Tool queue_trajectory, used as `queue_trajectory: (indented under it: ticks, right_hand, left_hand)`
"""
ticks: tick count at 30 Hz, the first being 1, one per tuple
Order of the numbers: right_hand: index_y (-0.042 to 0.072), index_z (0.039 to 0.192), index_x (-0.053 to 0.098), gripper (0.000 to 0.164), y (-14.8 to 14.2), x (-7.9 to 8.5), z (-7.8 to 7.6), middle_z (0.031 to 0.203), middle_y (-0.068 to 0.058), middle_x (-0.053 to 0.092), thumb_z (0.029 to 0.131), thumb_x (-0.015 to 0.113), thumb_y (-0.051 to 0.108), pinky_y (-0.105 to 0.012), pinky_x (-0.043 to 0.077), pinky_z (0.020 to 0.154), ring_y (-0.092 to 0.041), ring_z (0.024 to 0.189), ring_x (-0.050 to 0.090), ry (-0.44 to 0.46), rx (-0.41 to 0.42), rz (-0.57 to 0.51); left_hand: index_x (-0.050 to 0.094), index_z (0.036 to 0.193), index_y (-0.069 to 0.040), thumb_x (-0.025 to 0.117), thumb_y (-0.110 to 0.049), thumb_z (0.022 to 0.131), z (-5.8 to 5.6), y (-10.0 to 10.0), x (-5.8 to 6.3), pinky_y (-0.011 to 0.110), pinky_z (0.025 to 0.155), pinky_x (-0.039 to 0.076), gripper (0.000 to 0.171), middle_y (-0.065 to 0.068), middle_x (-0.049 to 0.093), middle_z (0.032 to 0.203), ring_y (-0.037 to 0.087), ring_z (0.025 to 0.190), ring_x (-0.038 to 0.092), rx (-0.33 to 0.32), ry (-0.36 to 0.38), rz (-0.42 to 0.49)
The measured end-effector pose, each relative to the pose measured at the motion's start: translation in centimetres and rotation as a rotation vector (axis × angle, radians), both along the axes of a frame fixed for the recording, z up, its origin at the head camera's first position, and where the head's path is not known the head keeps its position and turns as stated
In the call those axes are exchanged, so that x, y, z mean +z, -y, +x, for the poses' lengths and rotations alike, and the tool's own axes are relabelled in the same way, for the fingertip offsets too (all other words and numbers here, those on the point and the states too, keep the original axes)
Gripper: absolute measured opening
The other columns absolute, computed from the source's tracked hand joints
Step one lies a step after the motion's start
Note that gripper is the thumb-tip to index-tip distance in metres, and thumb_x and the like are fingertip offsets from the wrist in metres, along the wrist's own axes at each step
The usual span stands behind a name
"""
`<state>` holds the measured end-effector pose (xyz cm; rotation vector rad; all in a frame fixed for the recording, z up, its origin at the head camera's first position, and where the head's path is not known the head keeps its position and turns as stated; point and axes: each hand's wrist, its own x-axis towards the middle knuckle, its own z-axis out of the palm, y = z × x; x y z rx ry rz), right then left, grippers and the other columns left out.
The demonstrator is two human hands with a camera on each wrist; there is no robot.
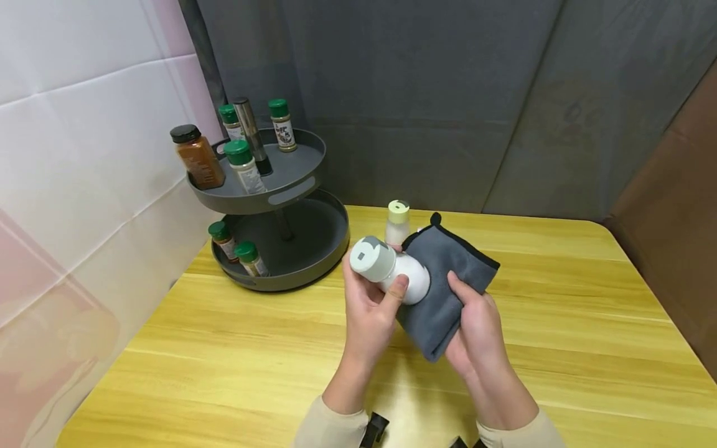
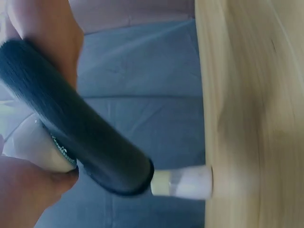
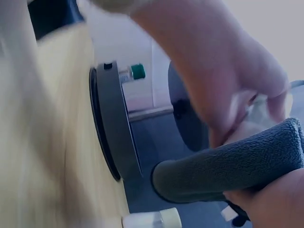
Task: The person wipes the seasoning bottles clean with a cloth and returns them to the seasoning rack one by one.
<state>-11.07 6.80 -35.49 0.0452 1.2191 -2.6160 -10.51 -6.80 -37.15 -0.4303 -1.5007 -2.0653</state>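
We see a person's left hand clamped on a white bottle, the thumb lying along its near side, over the middle of the wooden table. The bottle is tilted, its pale cap turned to the left and its base against a folded grey cloth with black edging. We see the right hand gripping that cloth from the right, thumb on top and other fingers beneath; the two hands are near each other, with the bottle and cloth between them. Just beyond, a second bottle with a yellowish cap stands upright on the table. To the far left we find a dark stand whose upper tray bears a black-lidded jar of orange-brown contents on the left, a steel grinder leaning in our view, and three green-capped jars, the rightmost having a printed label. Its lower tray carries two more small jars with green caps at its left side. A dark grey curtain hangs at the far side, a white sheet on the left, and we notice a light sleeve on each arm.
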Motion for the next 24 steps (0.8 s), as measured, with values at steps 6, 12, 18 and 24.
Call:
queue_trajectory:
  ticks: [6, 12, 18, 24]
  right_hand:
    - [0.013, 0.163, 0.03, 0.047, 0.5, -0.6, -0.4, 0.164, 0.0, 0.043, 0.117, 0.03, 0.025, -0.03, 0.045, 0.121, -0.01, 0.149, 0.048, 0.027, 0.128, -0.024]
    - [0.015, 0.162, 0.03, 0.047, 0.1, 0.0, 0.2, 0.163, 0.0, 0.044, 0.116, 0.035, 0.024, -0.032, 0.046, 0.12, -0.011, 0.146, 0.052, 0.056, 0.153, 0.031]
    - [0.018, 0.164, 0.031, 0.054, -0.2, 0.6, -0.7, 0.166, 0.004, 0.043, 0.116, 0.042, 0.038, -0.029, 0.045, 0.12, -0.01, 0.152, 0.045, -0.024, 0.068, -0.041]
    - [0.019, 0.165, 0.032, 0.062, 0.8, -0.3, -0.3, 0.167, 0.002, 0.042, 0.113, 0.035, 0.053, -0.027, 0.045, 0.119, -0.01, 0.153, 0.044, -0.062, 0.101, 0.013]
  left_hand:
    - [0.03, 0.15, -0.001, 0.072, -0.005, 0.099, 0.2, -0.6, 0.7, 0.027, 0.116, 0.047, 0.066, 0.032, 0.055, 0.139, 0.031, 0.133, 0.059, -0.024, -0.008, 0.004]
    - [0.032, 0.149, 0.0, 0.073, -0.005, 0.098, -0.3, -0.1, 0.9, 0.025, 0.113, 0.048, 0.066, 0.028, 0.056, 0.138, 0.043, 0.132, 0.056, 0.001, 0.004, -0.009]
    - [0.032, 0.149, 0.001, 0.071, 0.0, 0.097, -0.1, -0.3, 0.8, 0.025, 0.113, 0.048, 0.065, 0.035, 0.055, 0.137, 0.023, 0.128, 0.061, -0.026, 0.001, -0.019]
    - [0.032, 0.152, 0.001, 0.07, 0.005, 0.095, 0.1, -0.6, 1.0, 0.026, 0.115, 0.047, 0.068, 0.03, 0.057, 0.141, 0.024, 0.132, 0.061, -0.017, 0.031, -0.04]
